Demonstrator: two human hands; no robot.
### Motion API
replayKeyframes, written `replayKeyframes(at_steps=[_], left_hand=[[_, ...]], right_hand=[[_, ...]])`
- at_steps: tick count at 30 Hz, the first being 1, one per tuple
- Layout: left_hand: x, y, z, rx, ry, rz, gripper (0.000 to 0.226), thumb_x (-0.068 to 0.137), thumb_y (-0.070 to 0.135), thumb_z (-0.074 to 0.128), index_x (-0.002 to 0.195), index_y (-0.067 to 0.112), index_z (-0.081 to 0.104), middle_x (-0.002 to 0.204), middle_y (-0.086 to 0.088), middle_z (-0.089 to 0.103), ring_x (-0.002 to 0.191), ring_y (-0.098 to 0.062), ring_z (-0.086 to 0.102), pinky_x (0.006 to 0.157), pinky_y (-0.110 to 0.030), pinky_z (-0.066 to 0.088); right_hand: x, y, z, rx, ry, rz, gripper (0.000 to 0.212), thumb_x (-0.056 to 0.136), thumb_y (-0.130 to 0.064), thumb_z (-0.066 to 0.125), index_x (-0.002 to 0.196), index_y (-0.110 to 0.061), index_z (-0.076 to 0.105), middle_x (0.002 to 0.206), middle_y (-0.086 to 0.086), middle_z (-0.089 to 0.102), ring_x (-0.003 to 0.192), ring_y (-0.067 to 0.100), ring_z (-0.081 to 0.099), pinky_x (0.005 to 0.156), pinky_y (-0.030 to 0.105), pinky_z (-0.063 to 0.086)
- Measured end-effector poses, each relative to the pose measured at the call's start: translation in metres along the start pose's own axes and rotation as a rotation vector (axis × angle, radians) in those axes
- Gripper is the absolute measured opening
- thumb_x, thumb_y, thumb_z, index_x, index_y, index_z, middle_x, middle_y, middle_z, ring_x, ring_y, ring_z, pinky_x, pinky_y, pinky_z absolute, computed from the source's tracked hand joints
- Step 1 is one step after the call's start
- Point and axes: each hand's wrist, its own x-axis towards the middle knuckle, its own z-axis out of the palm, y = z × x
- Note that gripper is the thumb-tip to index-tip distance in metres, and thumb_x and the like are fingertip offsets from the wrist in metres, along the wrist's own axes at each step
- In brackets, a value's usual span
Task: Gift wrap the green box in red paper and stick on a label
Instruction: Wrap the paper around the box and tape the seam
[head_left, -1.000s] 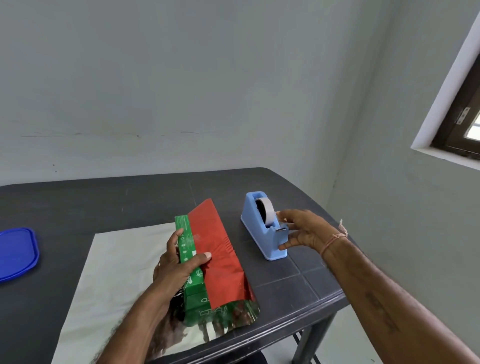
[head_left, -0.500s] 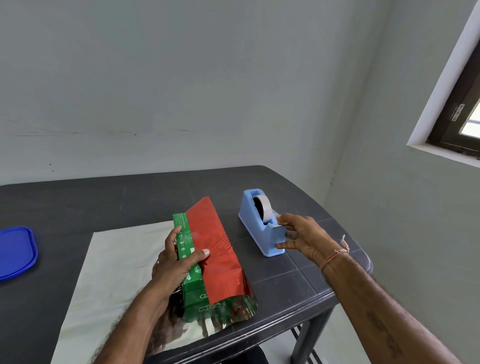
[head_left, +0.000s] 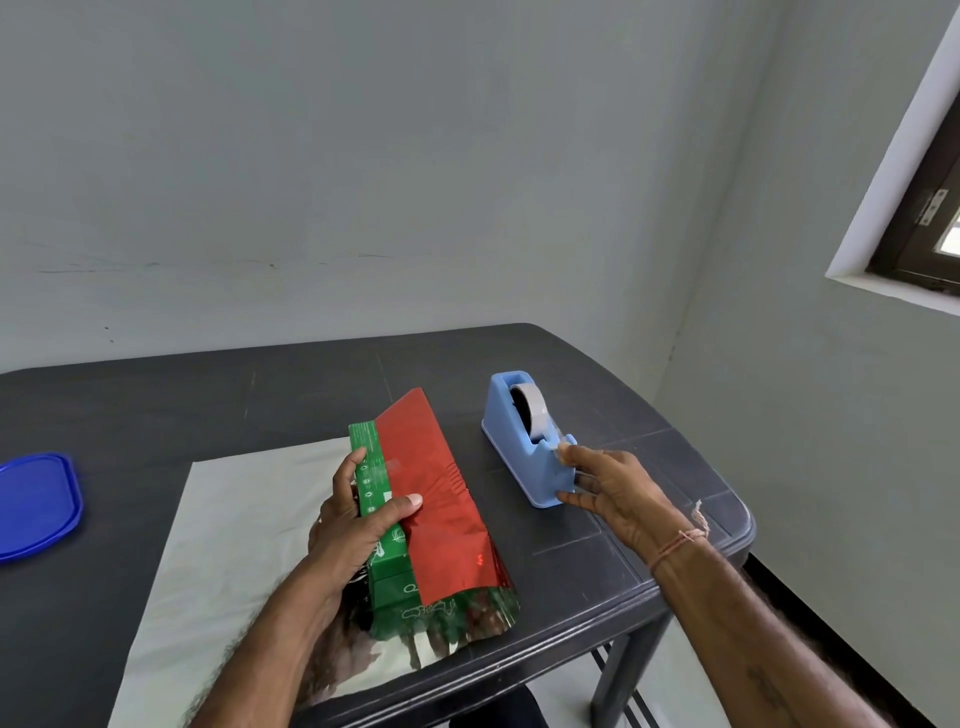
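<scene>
Now, from the head camera, our left hand (head_left: 358, 519) grips the green box (head_left: 388, 569) near mid-table, thumb pinning the red paper (head_left: 431, 488) edge. The box's long axis runs near to far. Our right hand (head_left: 608, 488) pinches tape (head_left: 537, 411) at the blue dispenser (head_left: 511, 447), so the seam lies left of those fingers.

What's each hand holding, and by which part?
Left hand grips the green box at mid-length, thumb pinning the red paper edge. Right hand: forefinger on the tape end at the dispenser cutter; grip cannot be told.
</scene>
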Motion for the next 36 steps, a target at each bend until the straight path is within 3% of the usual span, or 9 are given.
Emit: replayKeyframes(at_steps=[6, 9, 13, 16, 21, 25, 28, 32, 36], left_hand=[[0.001, -0.002, -0.001, 0.007, -0.005, 0.004, 0.117, 0.036, 0.079, 0.069, 0.143, 0.06, 0.026, 0.128, 0.009, 0.039, 0.12, -0.021, 0.043, 0.114, -0.046, 0.036], [0.004, -0.004, -0.001, -0.002, -0.008, 0.006, 0.107, 0.037, 0.079, 0.071, 0.134, 0.067, 0.027, 0.128, 0.008, 0.041, 0.124, -0.023, 0.046, 0.115, -0.048, 0.037], [0.006, -0.008, -0.001, -0.021, -0.004, 0.001, 0.089, 0.039, 0.079, 0.076, 0.115, 0.081, 0.028, 0.131, 0.008, 0.042, 0.129, -0.025, 0.048, 0.115, -0.05, 0.038], [0.008, -0.01, -0.002, -0.017, 0.006, -0.006, 0.086, 0.04, 0.08, 0.078, 0.11, 0.085, 0.027, 0.136, 0.005, 0.043, 0.131, -0.027, 0.049, 0.114, -0.052, 0.039], [0.011, -0.014, -0.001, -0.023, 0.006, -0.009, 0.093, 0.041, 0.08, 0.08, 0.118, 0.084, 0.028, 0.139, 0.004, 0.039, 0.134, -0.028, 0.045, 0.115, -0.054, 0.039], [0.013, -0.017, -0.002, -0.037, 0.008, -0.006, 0.097, 0.035, 0.085, 0.082, 0.117, 0.084, 0.03, 0.144, 0.004, 0.043, 0.133, -0.028, 0.048, 0.114, -0.054, 0.04], [0.015, -0.02, -0.001, -0.045, 0.014, -0.002, 0.103, 0.03, 0.087, 0.082, 0.119, 0.083, 0.031, 0.144, 0.003, 0.043, 0.132, -0.028, 0.049, 0.113, -0.054, 0.041], [0.014, -0.019, 0.0, -0.04, 0.011, -0.002, 0.1, 0.034, 0.086, 0.083, 0.118, 0.084, 0.029, 0.145, 0.002, 0.043, 0.132, -0.028, 0.049, 0.113, -0.054, 0.041], [0.011, -0.016, 0.0, -0.031, 0.005, -0.003, 0.095, 0.035, 0.086, 0.082, 0.113, 0.087, 0.027, 0.144, 0.002, 0.043, 0.133, -0.03, 0.048, 0.114, -0.055, 0.04]], right_hand=[[-0.008, 0.02, -0.004, 0.092, 0.012, -0.066, 0.031, 0.088, -0.025, 0.077, 0.101, 0.003, 0.07, 0.101, 0.013, 0.074, 0.095, 0.022, 0.073, 0.083, 0.037, 0.064], [-0.007, 0.028, -0.005, 0.153, 0.027, -0.066, 0.036, 0.088, -0.026, 0.077, 0.105, 0.004, 0.07, 0.103, 0.013, 0.075, 0.098, 0.021, 0.071, 0.087, 0.037, 0.063], [-0.004, 0.037, -0.003, 0.197, 0.03, -0.082, 0.025, 0.089, -0.025, 0.076, 0.098, -0.001, 0.072, 0.104, 0.013, 0.077, 0.1, 0.022, 0.071, 0.093, 0.04, 0.06], [-0.003, 0.042, -0.003, 0.202, 0.022, -0.084, 0.021, 0.091, -0.025, 0.075, 0.096, -0.005, 0.074, 0.109, 0.014, 0.077, 0.103, 0.024, 0.072, 0.085, 0.035, 0.062], [0.002, 0.043, -0.001, 0.107, 0.075, -0.134, 0.03, 0.09, -0.029, 0.075, 0.1, -0.001, 0.074, 0.106, 0.014, 0.077, 0.102, 0.027, 0.074, 0.08, 0.034, 0.065], [0.008, 0.046, 0.005, 0.074, 0.141, -0.163, 0.022, 0.089, -0.025, 0.077, 0.09, -0.003, 0.073, 0.103, 0.018, 0.076, 0.103, 0.031, 0.073, 0.089, 0.044, 0.062], [0.01, 0.047, 0.005, 0.069, 0.156, -0.149, 0.019, 0.089, -0.021, 0.079, 0.088, -0.003, 0.073, 0.103, 0.019, 0.075, 0.102, 0.029, 0.073, 0.09, 0.045, 0.062], [0.011, 0.056, 0.003, -0.06, 0.22, -0.198, 0.012, 0.087, -0.014, 0.08, 0.079, -0.006, 0.076, 0.095, 0.011, 0.079, 0.094, 0.03, 0.075, 0.091, 0.048, 0.061], [0.002, 0.056, -0.006, -0.072, 0.173, -0.151, 0.01, 0.091, -0.012, 0.077, 0.085, -0.003, 0.077, 0.103, 0.006, 0.079, 0.099, 0.03, 0.074, 0.092, 0.044, 0.061]])
